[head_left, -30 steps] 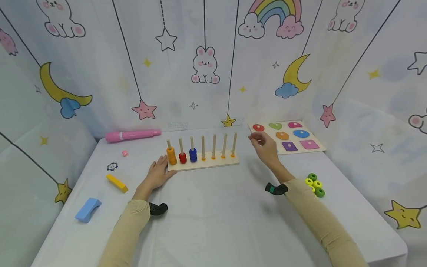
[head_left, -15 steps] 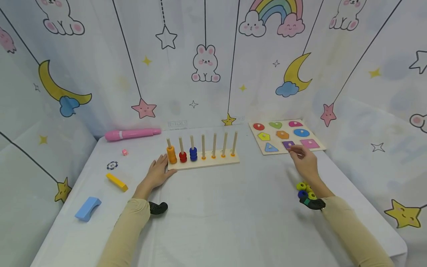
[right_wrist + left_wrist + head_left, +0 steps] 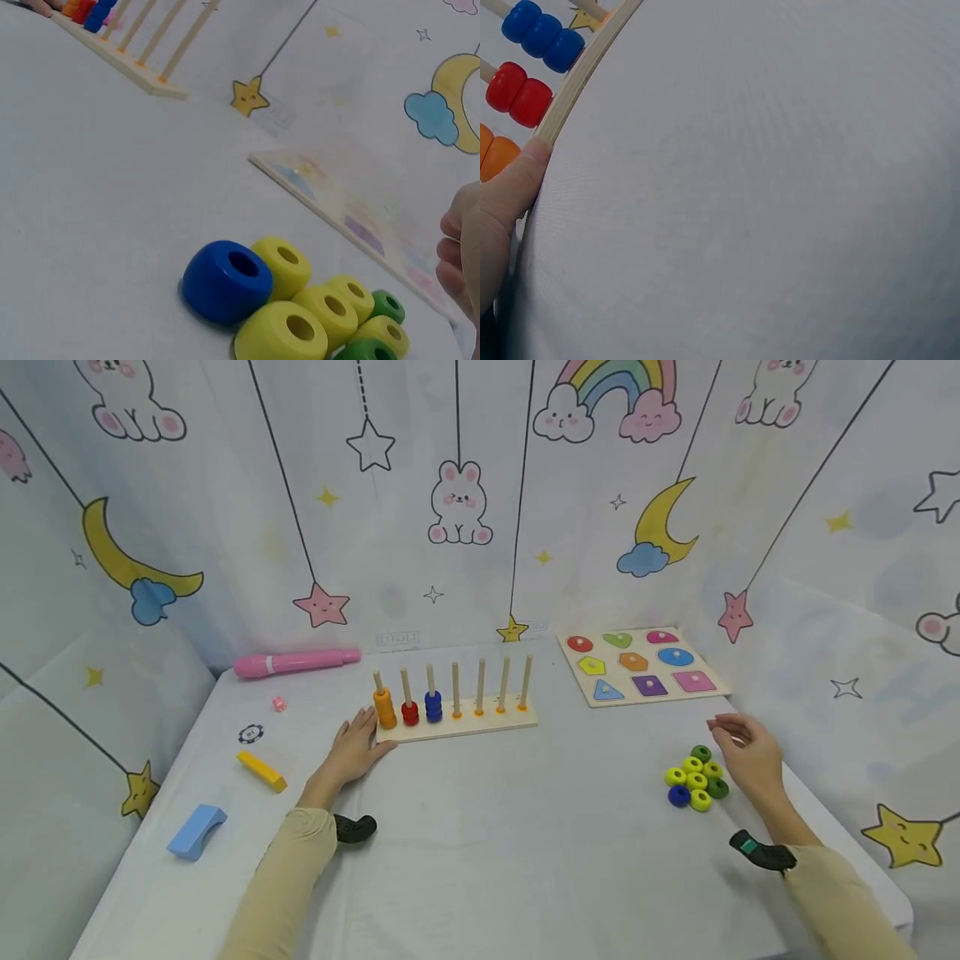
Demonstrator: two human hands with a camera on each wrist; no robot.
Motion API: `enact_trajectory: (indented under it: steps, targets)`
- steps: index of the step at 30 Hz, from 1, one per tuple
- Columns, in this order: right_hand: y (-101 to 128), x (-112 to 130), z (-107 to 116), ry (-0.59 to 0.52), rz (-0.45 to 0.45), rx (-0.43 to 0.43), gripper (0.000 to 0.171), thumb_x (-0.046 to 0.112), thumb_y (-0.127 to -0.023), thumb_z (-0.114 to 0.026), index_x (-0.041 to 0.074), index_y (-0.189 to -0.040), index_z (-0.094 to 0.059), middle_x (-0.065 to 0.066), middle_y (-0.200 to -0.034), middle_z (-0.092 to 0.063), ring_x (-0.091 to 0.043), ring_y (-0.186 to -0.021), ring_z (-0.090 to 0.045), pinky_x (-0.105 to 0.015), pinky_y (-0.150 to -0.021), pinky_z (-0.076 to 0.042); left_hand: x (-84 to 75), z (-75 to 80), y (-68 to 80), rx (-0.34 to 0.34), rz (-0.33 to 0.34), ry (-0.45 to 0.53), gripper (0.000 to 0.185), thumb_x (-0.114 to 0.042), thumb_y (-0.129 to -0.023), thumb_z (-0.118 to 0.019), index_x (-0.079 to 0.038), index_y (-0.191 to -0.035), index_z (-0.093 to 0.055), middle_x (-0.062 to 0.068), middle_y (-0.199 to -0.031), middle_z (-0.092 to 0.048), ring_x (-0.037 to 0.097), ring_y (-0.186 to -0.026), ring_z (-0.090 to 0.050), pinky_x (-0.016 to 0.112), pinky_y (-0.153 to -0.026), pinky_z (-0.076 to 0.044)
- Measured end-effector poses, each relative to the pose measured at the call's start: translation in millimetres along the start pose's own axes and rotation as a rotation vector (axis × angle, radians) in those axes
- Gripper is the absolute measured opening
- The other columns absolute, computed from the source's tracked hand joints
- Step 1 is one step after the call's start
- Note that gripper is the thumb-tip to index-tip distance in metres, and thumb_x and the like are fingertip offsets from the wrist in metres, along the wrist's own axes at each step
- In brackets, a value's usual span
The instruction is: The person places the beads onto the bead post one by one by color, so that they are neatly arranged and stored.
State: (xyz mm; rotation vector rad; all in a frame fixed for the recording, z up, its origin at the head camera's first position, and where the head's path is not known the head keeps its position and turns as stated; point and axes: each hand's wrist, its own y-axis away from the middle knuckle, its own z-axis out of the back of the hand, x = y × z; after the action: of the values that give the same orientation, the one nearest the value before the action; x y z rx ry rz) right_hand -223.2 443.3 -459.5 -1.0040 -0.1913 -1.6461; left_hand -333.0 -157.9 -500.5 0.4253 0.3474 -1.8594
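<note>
Cloth, pale grey (image 3: 487,852), drapes the table at the frame's bottom. Right hand (image 3: 746,758), fingers loosely curled, holding nothing, hovers lower right beside yellow, green and blue wooden beads (image 3: 696,775). Left hand (image 3: 352,752) rests flat, fingertips against the wooden peg rack (image 3: 457,727), centre. Cartoon-printed curtains (image 3: 457,502) behind; no legible writing.

A: L hand (image 3: 351,750)?
B: Flat, palm down, fingers straight and pointing fwd. Forearm in a tan sleeve, stretched ahead, dark band at the wrist.
A: R hand (image 3: 746,757)?
B: Out to the right, raised a little, fingers loosely curled, holding nothing. Tan sleeve too, dark band w/ a green spot at the wrist.
</note>
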Motion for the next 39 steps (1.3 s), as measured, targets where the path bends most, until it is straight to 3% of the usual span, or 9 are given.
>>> enact_trajectory:
  steps: [3, 11, 16, 21, 27, 33, 39]
  targets:
    - [5.9, -7.9, 4.6, -0.015, 0.044, 0.012, 0.032, 0.026, -0.097, -0.053, 0.002, -0.117, -0.056, -0.015, -0.109, -0.064, 0.009, -0.091, -0.052, -0.001, -0.077, -0.041, -0.1, -0.6, -1.0, 0.004, 0.002, 0.000, 0.079, -0.043, -0.095, -0.052, 0.009, -0.145, -0.021, 0.025, -0.152, -0.017, 0.039, -0.141, -0.008, 0.054, -0.113, -0.002]
    - [15.6, -6.0, -0.8, -0.046, 0.123, 0.148, 0.027, 0.022, -0.095, -0.059, 0.002, -0.114, -0.060, -0.013, -0.105, -0.066, 0.010, -0.089, -0.053, -0.001, -0.075, -0.041, 2.2, -0.6, -0.6, -0.015, -0.011, 0.017, 0.079, -0.042, -0.095, -0.053, 0.010, -0.145, -0.022, 0.026, -0.152, -0.017, 0.040, -0.141, -0.008, 0.055, -0.112, -0.001]
    - [19.9, 1.7, -5.8, -0.023, 0.241, 0.269, 0.021, 0.016, -0.091, -0.065, 0.005, -0.109, -0.063, -0.011, -0.100, -0.068, 0.000, -0.087, -0.060, -0.005, -0.074, -0.045, 4.0, -1.8, 1.8, -0.026, -0.007, 0.019, 0.078, -0.041, -0.095, -0.053, 0.011, -0.144, -0.022, 0.026, -0.152, -0.016, 0.040, -0.140, -0.008, 0.056, -0.112, 0.000]
    - [28.4, 1.7, -7.4, 0.099, 0.306, 0.375, 0.023, 0.012, -0.084, -0.073, 0.008, -0.105, -0.066, -0.005, -0.098, -0.068, -0.017, -0.085, -0.062, -0.012, -0.073, -0.049, 2.3, -3.5, 1.7, -0.022, -0.018, 0.016, 0.078, -0.041, -0.096, -0.052, 0.011, -0.144, -0.021, 0.026, -0.152, -0.016, 0.040, -0.140, -0.007, 0.056, -0.112, 0.000]
    - [34.1, 2.7, -5.8, 0.172, 0.350, 0.390, 0.027, 0.010, -0.079, -0.076, 0.007, -0.103, -0.067, -0.005, -0.098, -0.068, -0.024, -0.089, -0.062, -0.022, -0.077, -0.052, 0.1, -5.2, 1.0, -0.016, -0.022, 0.019, 0.078, -0.042, -0.095, -0.052, 0.010, -0.145, -0.022, 0.026, -0.152, -0.016, 0.040, -0.140, -0.008, 0.056, -0.112, 0.000]
    - [38.4, 1.5, -1.8, 0.193, 0.405, 0.389, 0.031, 0.013, -0.076, -0.079, 0.010, -0.104, -0.068, -0.005, -0.100, -0.066, -0.025, -0.092, -0.055, -0.044, -0.078, -0.048, -0.7, -4.2, 1.9, -0.021, -0.024, 0.036, 0.079, -0.043, -0.095, -0.053, 0.011, -0.144, -0.023, 0.026, -0.151, -0.018, 0.041, -0.140, -0.009, 0.056, -0.112, -0.001]
    - [42.8, 5.0, -2.6, 0.169, 0.453, 0.393, 0.033, 0.014, -0.072, -0.082, 0.015, -0.103, -0.070, 0.000, -0.100, -0.066, -0.021, -0.093, -0.053, -0.038, -0.078, -0.047, 0.4, -3.8, 1.3, -0.016, -0.026, 0.030, 0.078, -0.042, -0.096, -0.052, 0.011, -0.144, -0.022, 0.027, -0.151, -0.016, 0.040, -0.140, -0.007, 0.055, -0.112, 0.001]
